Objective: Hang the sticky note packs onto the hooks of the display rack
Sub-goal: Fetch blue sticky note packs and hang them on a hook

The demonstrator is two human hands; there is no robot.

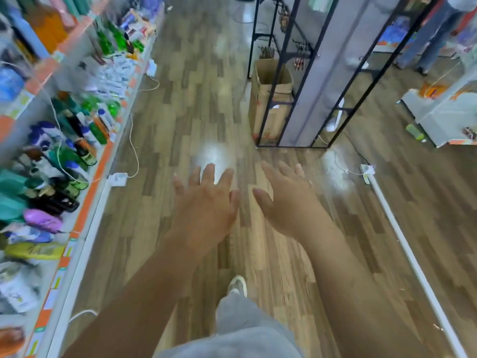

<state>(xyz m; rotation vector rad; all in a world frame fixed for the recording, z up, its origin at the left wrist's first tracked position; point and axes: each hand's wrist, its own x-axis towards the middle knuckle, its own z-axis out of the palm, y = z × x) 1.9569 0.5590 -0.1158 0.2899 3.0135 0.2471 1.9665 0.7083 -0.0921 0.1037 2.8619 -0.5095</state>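
Head view, only angle there is: both hands are out in front over the wood floor (196,99). The left hand (206,202) has its grip wide open, fingers spread, nothing in it. Same for the right hand (286,200): loose open grip, nothing held, and the two hands are just beside each other without touching.

The display rack (333,73) stands far right, a black frame with a grey panel, and some hooks (304,46) show on its far side. It's too blurry to tell whether any sticky note packs hang there. A tall cardboard box (268,99) sits right against the rack's left side.

Along the left runs a shelf (85,197) packed with bottles (85,130). A white power strip (117,179) lies on the floor near its base, and another one (367,171) lies near the rack's near corner. A shoe (237,284) and a grey trouser leg (240,321) show near the bottom.
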